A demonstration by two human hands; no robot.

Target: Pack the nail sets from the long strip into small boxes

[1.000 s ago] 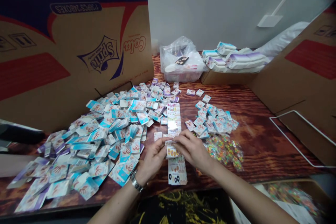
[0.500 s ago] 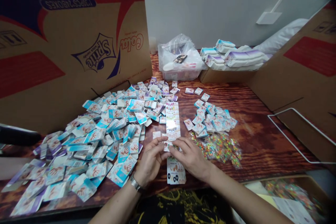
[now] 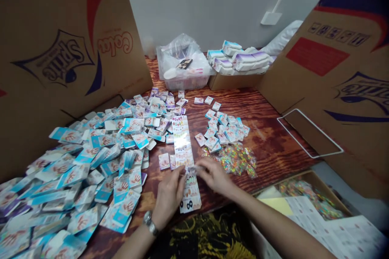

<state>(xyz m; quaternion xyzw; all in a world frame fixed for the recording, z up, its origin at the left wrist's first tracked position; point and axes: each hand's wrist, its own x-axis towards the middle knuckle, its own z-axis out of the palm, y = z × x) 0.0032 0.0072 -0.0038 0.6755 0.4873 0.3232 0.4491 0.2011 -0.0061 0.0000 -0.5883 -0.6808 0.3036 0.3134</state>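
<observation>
My left hand (image 3: pixel 169 196) and my right hand (image 3: pixel 214 176) meet over a long white sticker strip (image 3: pixel 182 142) that lies lengthwise on the wooden table (image 3: pixel 273 145). The fingertips of both hands pinch a small clear packet (image 3: pixel 192 170) held just above the strip's lower half (image 3: pixel 191 198). A watch sits on my left wrist. A large heap of small blue-and-white cards (image 3: pixel 91 166) spreads to the left of my left hand. Beside my right hand lies a smaller pile of the same cards (image 3: pixel 221 129) and clear bags of colourful bits (image 3: pixel 238 161).
Big cardboard boxes stand at left (image 3: pixel 60 56) and right (image 3: pixel 340 73). At the back are a clear plastic bag (image 3: pixel 182 62) and a low box of stacked packs (image 3: pixel 240 62). A white wire frame (image 3: pixel 308 133) lies at right. An open box of sheets and packets (image 3: pixel 310 206) sits lower right.
The camera has turned right, so everything has shifted left in view. Both hands stay together over the strip, pinching the small packet.
</observation>
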